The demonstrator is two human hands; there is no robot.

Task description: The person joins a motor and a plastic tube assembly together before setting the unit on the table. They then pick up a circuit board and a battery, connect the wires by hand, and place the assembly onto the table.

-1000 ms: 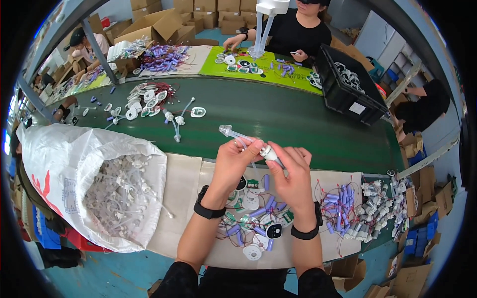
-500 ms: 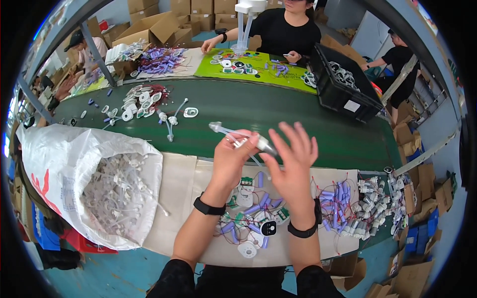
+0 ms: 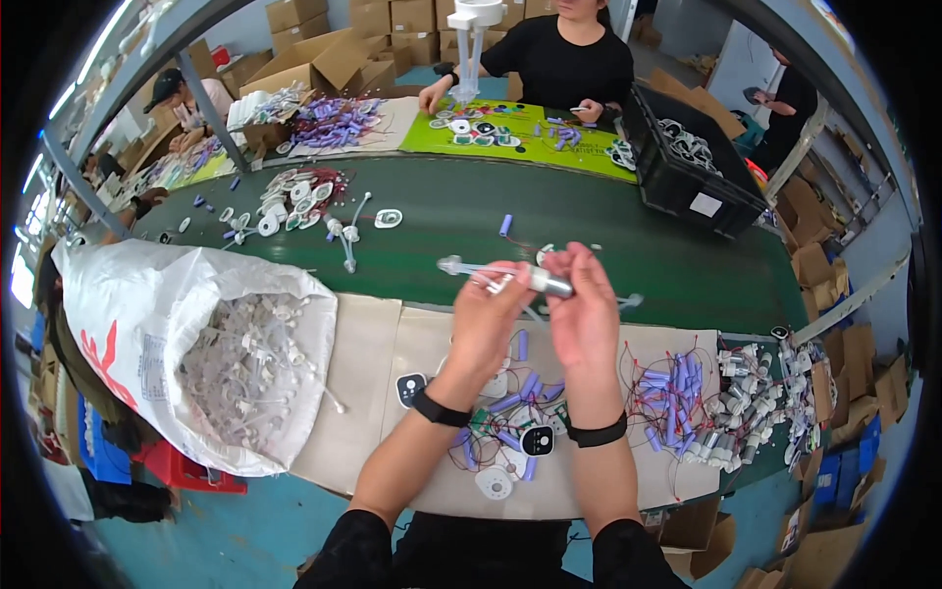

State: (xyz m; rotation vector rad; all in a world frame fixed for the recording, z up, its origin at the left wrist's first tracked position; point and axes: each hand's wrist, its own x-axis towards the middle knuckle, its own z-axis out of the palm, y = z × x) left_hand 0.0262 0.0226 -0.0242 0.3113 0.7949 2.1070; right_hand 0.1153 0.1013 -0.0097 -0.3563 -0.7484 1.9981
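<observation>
My left hand [image 3: 488, 319] is closed on a clear plastic tube piece [image 3: 469, 267] with thin white tubes and a whitish joint. A small silver motor [image 3: 551, 284] extends from that joint to the right. Around the motor's free end, my right hand [image 3: 586, 309] has its fingers drawn together, with the fingertips upward. Both hands are raised over the near edge of the belt. Below them lie purple battery cells [image 3: 528, 385] with red wires, green circuit boards, white round covers [image 3: 494, 482] and a black-faced square module [image 3: 538, 441].
A white woven sack [image 3: 128, 294] of clear tube pieces stands left. Motors [image 3: 751, 407] and wired batteries [image 3: 675, 393] are heaped right. Across the green belt [image 3: 422, 216] are piles of parts, a black crate [image 3: 692, 196] and a person [image 3: 564, 59] at a yellow-green mat.
My right hand has gone from spread fingers beside the motor to fingers closed round its end. The view has shifted slightly. A purple battery and white part now show on the belt beyond my hands.
</observation>
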